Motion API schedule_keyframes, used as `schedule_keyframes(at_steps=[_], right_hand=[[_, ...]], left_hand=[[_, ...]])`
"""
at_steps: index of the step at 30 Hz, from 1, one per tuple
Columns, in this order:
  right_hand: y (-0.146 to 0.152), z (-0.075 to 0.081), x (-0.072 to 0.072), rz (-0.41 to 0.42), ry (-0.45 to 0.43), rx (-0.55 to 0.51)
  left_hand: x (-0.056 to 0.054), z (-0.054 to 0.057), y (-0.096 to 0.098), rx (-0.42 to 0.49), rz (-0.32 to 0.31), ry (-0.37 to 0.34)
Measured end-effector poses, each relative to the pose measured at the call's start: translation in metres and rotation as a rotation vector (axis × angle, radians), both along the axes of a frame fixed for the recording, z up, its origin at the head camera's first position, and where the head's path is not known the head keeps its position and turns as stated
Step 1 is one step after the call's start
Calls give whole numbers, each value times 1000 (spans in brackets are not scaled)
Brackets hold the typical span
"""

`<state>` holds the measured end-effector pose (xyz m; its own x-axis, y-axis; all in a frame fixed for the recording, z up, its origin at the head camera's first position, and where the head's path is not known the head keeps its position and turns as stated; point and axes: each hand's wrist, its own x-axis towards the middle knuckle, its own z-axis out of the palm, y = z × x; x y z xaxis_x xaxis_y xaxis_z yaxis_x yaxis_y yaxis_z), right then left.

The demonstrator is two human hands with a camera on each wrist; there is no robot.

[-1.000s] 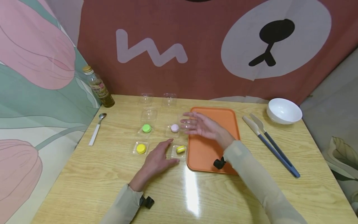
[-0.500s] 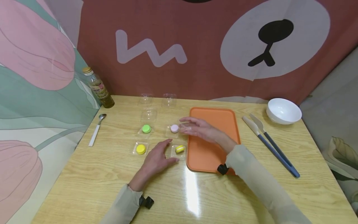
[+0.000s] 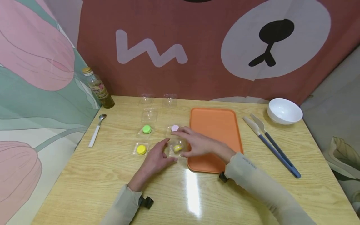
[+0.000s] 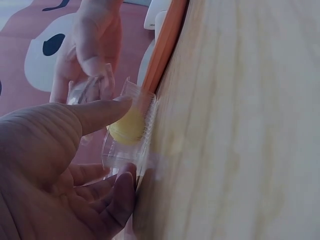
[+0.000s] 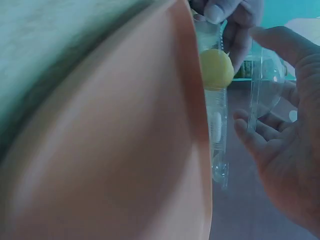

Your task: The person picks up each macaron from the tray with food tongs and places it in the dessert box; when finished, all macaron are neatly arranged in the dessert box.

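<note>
A yellow macaron [image 3: 177, 148] rests in a small clear plastic base [image 4: 120, 156], just left of the orange tray [image 3: 213, 125]. My left hand [image 3: 155, 157] holds that base by its sides, thumb on the near edge and fingers on the far one. Above it, my right hand [image 3: 198, 142] holds a clear domed plastic lid [image 5: 270, 85] between thumb and fingers. A gap shows between lid and macaron in the right wrist view. Behind sits a lilac macaron [image 3: 174, 128], partly covered by the right fingers. A green macaron [image 3: 147, 129] and another yellow macaron [image 3: 141, 149] lie to the left on clear bases.
Several clear plastic lids [image 3: 149, 115] stand toward the table's back edge. At the left are a spoon [image 3: 97, 131] and an oil-like bottle [image 3: 99, 90]. Two blue-handled spreading knives [image 3: 272, 147] and a white bowl [image 3: 285, 111] lie to the right.
My right hand has come down and toward me with the clear lid, from beside the lilac macaron to above the near yellow one. The left hand has stayed nearly still at the base.
</note>
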<state>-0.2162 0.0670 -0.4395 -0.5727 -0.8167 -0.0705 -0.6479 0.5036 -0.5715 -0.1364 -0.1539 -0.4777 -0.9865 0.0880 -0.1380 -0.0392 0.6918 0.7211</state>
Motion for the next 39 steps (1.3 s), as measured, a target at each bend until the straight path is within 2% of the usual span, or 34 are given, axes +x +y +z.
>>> schedule_keyframes(at_steps=[5, 13, 27, 39], right_hand=[[-3, -2, 3, 57, 54, 11], [-8, -4, 7, 129, 147, 52], [-12, -5, 8, 133, 125, 127], [-14, -9, 9, 139, 163, 166]], left_hand=[[1, -1, -2, 47, 2, -5], [2, -2, -5, 58, 6, 21], [3, -2, -7, 54, -7, 53], [5, -2, -6, 65, -14, 45]])
